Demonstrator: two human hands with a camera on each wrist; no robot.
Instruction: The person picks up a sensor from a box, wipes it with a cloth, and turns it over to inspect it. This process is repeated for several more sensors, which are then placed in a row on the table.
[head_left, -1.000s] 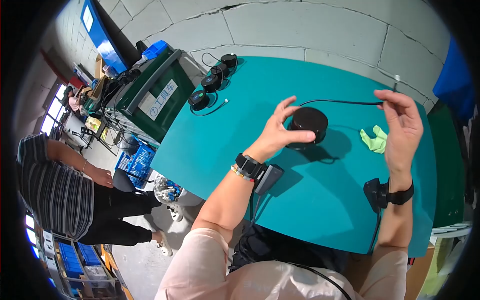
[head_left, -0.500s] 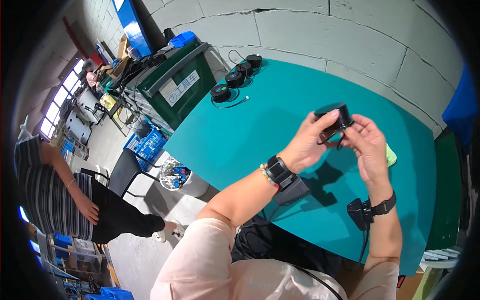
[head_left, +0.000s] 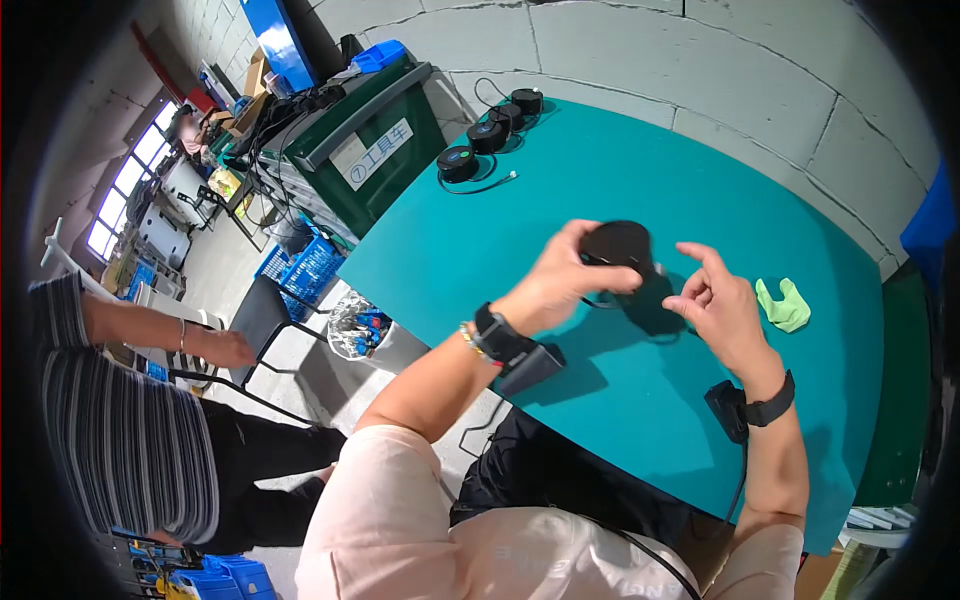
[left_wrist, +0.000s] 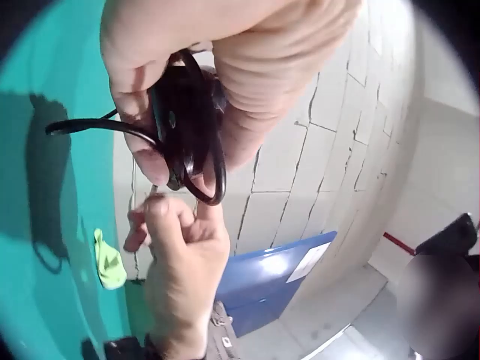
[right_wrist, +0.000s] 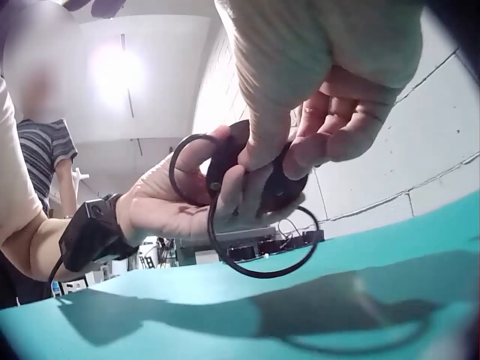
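My left hand [head_left: 556,284] grips a black puck-shaped device [head_left: 617,243] above the green table, thumb on the near side. A thin black cable [right_wrist: 262,274] hangs off the device in loops in both wrist views. To its right in the head view is my right hand [head_left: 722,312], its thumb and index finger spread, the other fingers bent, with nothing held. In the left wrist view the right fingertips [left_wrist: 159,204] come right up to the device's edge. The right wrist view shows my right thumb and fingers overlapping the device [right_wrist: 281,184].
Several similar black devices with cables [head_left: 487,137] stand in a row at the table's far left. A light green cloth [head_left: 783,305] lies right of my hands. Beyond the left edge are a green tool cart [head_left: 375,150], a chair [head_left: 265,325] and a person in stripes [head_left: 130,440].
The cable was stretched out to the right in my right hand; then both hands met at the device. Now the cable hangs looped and my right hand has let go. The left still holds the device.
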